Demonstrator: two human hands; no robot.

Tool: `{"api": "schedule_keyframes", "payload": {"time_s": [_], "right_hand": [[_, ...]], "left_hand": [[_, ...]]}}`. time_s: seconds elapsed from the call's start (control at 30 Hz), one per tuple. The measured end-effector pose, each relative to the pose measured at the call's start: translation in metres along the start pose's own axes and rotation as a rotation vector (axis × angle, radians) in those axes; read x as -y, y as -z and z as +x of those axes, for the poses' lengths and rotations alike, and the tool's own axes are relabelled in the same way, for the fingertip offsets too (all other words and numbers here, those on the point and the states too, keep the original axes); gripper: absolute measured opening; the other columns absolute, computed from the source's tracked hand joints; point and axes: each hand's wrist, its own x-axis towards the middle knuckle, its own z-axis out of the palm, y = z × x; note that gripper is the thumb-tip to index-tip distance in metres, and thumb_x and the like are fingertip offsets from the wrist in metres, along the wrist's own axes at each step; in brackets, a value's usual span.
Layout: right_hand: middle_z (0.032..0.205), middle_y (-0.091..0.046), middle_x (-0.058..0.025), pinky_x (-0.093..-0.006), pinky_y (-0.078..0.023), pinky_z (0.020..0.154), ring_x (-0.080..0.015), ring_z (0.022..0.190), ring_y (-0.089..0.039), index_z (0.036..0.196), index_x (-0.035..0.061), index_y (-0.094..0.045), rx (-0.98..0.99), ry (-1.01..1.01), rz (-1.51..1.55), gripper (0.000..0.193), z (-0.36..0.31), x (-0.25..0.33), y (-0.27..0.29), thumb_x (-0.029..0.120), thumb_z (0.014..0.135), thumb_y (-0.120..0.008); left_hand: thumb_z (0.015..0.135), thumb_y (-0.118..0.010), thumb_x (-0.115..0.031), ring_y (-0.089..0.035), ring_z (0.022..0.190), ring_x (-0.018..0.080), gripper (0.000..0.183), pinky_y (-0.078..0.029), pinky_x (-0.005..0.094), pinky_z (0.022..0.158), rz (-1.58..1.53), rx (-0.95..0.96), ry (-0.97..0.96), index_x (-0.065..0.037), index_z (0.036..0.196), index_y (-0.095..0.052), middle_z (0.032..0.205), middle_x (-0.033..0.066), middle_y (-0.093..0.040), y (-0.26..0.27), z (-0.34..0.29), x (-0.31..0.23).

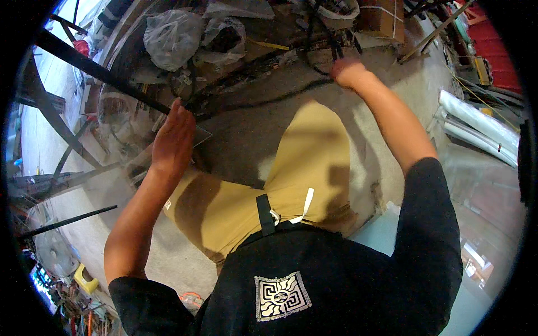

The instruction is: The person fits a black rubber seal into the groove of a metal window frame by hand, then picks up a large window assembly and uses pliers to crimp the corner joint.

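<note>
My right hand (350, 74) is closed round a black cable (280, 99), its fingers slightly blurred. Loops of the cable hang above that hand. From there the cable sags leftward over the floor to my left hand (175, 137). The fingers of my left hand are pressed together round the cable, with the grip partly hidden by the back of the hand. A straight dark bar (101, 73) slants in from the upper left and meets the fingertips; whether it joins the cable I cannot tell.
Clear plastic bags (172, 39) lie ahead, near a white bucket (336, 8) and a cardboard box (381, 21). White wrapped rolls (476, 120) lie at the right. A thin dark rod (73, 219) and a yellow tool (85, 279) are at the lower left.
</note>
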Motion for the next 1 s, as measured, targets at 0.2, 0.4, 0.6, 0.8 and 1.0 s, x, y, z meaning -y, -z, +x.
{"api": "schedule_keyframes", "payload": {"time_s": [0.2,0.4,0.6,0.8,1.0], "right_hand": [[0.122,-0.073,-0.0195,-0.0519,-0.059,0.094,-0.0410,0.114,-0.071,0.133,0.0113,-0.069,-0.046,0.079,0.101,0.042,0.049,0.024,-0.097,0.004,0.093,-0.061],[0.122,-0.073,-0.0206,-0.0533,-0.058,0.091,-0.0425,0.111,-0.071,0.134,0.0110,-0.069,-0.005,0.313,0.176,0.041,0.063,0.117,0.010,0.009,0.092,-0.065],[0.137,-0.068,-0.0197,-0.0484,-0.051,0.110,-0.0388,0.127,-0.065,0.147,0.0087,-0.060,-0.235,0.586,0.747,0.063,0.069,0.259,0.044,0.024,0.088,-0.079],[0.128,-0.071,-0.0200,-0.0437,-0.053,0.104,-0.0364,0.120,-0.068,0.135,0.0037,-0.064,-0.284,0.492,1.391,0.053,0.041,0.336,0.022,0.021,0.089,-0.082],[0.131,-0.072,-0.0174,-0.0461,-0.051,0.107,-0.0350,0.126,-0.066,0.129,0.0078,-0.070,-0.366,0.181,1.707,0.047,0.077,0.356,-0.036,0.029,0.090,-0.083]], "left_hand": [[0.095,-0.053,-0.021,-0.049,0.145,0.0262,0.049,-0.013,0.0510,0.136,0.013,-0.023,0.021,0.000,0.138,-0.063,0.140,0.0113,-0.064,-0.010,0.002,-0.001],[0.098,-0.050,-0.021,-0.047,0.147,0.0266,0.047,-0.011,0.0512,0.136,0.014,0.132,0.003,-0.003,0.139,-0.063,0.141,0.0113,-0.062,-0.001,0.005,0.003],[0.098,-0.048,-0.021,-0.048,0.145,0.0277,0.043,-0.010,0.0507,0.136,0.019,0.097,0.031,-0.003,0.133,-0.066,0.137,0.0116,-0.063,-0.005,0.000,-0.001],[0.094,-0.054,-0.022,-0.051,0.140,0.0283,0.042,-0.010,0.0512,0.136,-0.019,0.066,0.054,-0.003,0.130,-0.067,0.131,0.0119,-0.065,-0.005,-0.004,-0.001],[0.095,-0.054,-0.020,-0.051,0.142,0.0298,0.044,-0.012,0.0514,0.135,-0.002,0.003,0.041,-0.002,0.134,-0.066,0.133,0.0129,-0.065,0.002,0.003,0.002]]}}
